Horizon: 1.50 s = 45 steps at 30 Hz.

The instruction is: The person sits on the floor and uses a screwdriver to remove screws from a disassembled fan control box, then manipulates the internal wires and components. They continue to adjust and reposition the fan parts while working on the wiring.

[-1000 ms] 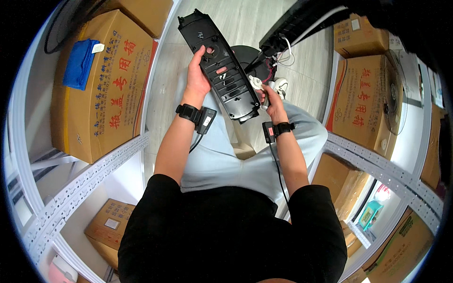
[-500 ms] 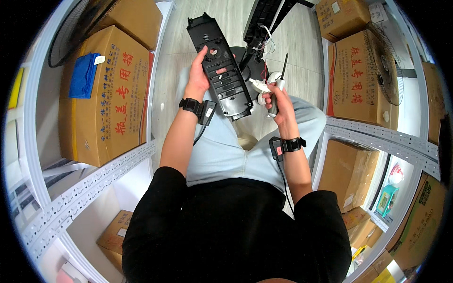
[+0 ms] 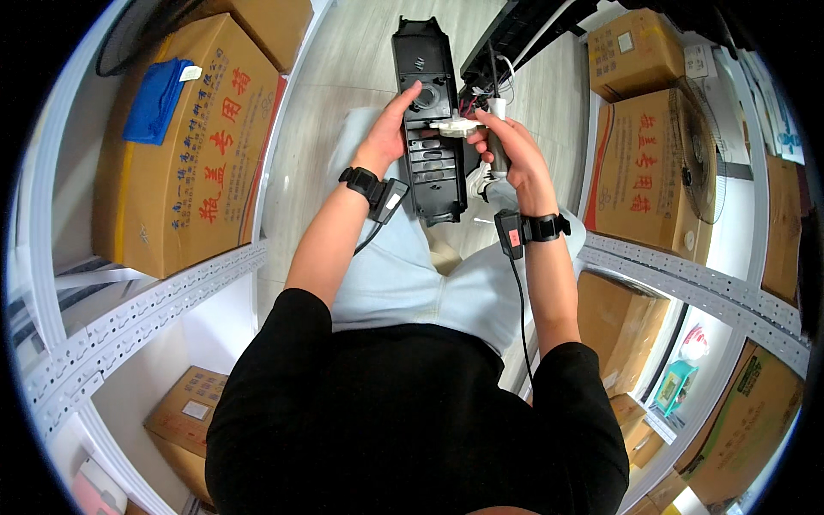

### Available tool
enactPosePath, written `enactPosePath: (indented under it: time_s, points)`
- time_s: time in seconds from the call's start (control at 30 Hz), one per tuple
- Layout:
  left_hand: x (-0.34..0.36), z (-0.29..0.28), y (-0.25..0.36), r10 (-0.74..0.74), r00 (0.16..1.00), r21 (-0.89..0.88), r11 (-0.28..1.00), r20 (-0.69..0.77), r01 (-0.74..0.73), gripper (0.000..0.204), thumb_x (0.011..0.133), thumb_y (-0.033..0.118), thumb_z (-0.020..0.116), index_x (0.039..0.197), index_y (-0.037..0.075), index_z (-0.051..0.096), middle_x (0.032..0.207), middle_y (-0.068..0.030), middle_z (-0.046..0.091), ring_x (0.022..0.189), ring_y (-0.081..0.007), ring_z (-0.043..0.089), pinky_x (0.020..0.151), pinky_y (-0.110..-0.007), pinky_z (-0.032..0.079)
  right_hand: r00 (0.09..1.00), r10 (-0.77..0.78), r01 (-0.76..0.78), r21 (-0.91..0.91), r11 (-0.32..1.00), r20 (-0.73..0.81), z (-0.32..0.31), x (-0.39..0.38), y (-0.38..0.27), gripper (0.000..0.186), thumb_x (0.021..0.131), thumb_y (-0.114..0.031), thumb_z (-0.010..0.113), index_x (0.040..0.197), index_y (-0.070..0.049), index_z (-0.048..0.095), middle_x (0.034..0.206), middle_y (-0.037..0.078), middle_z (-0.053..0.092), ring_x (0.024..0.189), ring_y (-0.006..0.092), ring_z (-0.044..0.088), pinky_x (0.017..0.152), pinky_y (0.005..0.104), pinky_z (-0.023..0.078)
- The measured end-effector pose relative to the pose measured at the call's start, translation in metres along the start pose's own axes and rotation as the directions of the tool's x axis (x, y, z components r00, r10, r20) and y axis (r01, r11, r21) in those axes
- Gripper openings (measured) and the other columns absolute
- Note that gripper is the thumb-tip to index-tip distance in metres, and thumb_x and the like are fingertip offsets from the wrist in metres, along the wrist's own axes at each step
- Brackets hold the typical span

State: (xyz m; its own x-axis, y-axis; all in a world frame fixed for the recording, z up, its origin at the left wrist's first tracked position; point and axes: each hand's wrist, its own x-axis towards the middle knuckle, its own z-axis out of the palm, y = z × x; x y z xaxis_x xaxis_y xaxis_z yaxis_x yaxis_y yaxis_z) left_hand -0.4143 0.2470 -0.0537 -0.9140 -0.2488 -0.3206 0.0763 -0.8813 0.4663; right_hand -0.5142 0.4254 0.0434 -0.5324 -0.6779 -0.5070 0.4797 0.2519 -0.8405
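My left hand (image 3: 388, 130) grips a long black plastic housing (image 3: 439, 194) by its left edge, thumb on the inner face. The housing has a round hole in its upper part and a row of slots lower down. My right hand (image 3: 512, 148) is closed around a screwdriver (image 3: 497, 108) with a white and grey handle, its shaft pointing away from me. Between the same hand's thumb and fingers is a small white plastic part (image 3: 457, 128), held over the housing's middle. Whether that part touches the housing, I cannot tell.
Beyond my right hand stands a black column (image 3: 508, 45) with loose wires (image 3: 505, 84). Shelves with cardboard boxes (image 3: 184, 146) flank me on both sides. A blue cloth (image 3: 156, 101) hangs on the left box. A round fan grille (image 3: 699, 150) leans at the right.
The housing has swung more upright and shifted right. My right hand has brought the white part left, over the housing, with the screwdriver still in it. The view has shifted slightly.
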Motion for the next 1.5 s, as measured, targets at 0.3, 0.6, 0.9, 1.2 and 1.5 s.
enactPosePath:
  time_s: [0.3,0.6,0.9,1.2,1.5]
  points:
    - [0.005,-0.01,-0.001,-0.076,0.993,0.034,0.997,0.089,0.073,0.034,0.092,0.03,0.062,0.116,0.008,0.057,0.105,-0.0068,0.066,0.093,-0.0194,0.064,0.079,-0.037,0.054,0.999,0.006,-0.009,-0.062,0.998,-0.044,0.021,0.039,-0.007,0.029,0.091,-0.032,0.066,0.093,-0.003,0.062,0.074,0.006,0.066,0.06,0.0093,0.059,0.049,0.0214,0.042]
    - [-0.004,0.001,0.006,-0.044,0.993,-0.056,0.997,0.11,0.051,0.033,0.093,0.029,0.059,0.112,0.003,0.062,0.1,-0.0097,0.068,0.087,-0.0202,0.067,0.078,-0.037,0.056,0.906,-0.396,0.372,-0.169,0.913,-0.147,0.031,0.032,0.017,0.043,0.078,-0.014,0.079,0.114,-0.004,0.057,0.088,0.003,0.065,0.065,0.0078,0.058,0.054,0.0217,0.045]
    - [0.001,-0.009,0.0,-0.035,0.999,-0.027,0.999,0.012,0.035,0.025,0.092,0.026,0.062,0.109,0.008,0.064,0.098,-0.0058,0.069,0.083,-0.018,0.067,0.073,-0.034,0.057,0.623,-0.782,0.46,-0.8,0.384,-0.016,0.046,0.034,0.032,0.051,0.073,-0.022,0.081,0.115,-0.003,0.06,0.109,0.015,0.064,0.099,0.0286,0.062,0.086,0.0357,0.049]
    - [-0.004,0.001,0.001,0.008,0.999,0.011,1.0,0.042,-0.008,0.025,0.094,0.025,0.059,0.113,0.009,0.062,0.101,-0.0041,0.068,0.086,-0.016,0.066,0.075,-0.033,0.056,0.614,-0.787,0.483,-0.815,0.319,0.056,0.057,0.03,0.029,0.055,0.072,-0.016,0.079,0.122,-0.007,0.056,0.11,0.013,0.061,0.102,0.0308,0.061,0.087,0.0369,0.05]
    - [-0.005,0.003,0.001,0.055,0.996,0.011,0.998,0.072,-0.056,0.032,0.096,0.034,0.058,0.118,0.01,0.059,0.106,-0.0031,0.066,0.091,-0.0154,0.065,0.077,-0.032,0.056,0.548,-0.834,0.485,-0.838,0.25,0.068,0.055,0.033,0.025,0.049,0.071,-0.018,0.079,0.116,-0.008,0.061,0.108,0.013,0.063,0.101,0.0302,0.062,0.086,0.0362,0.05]
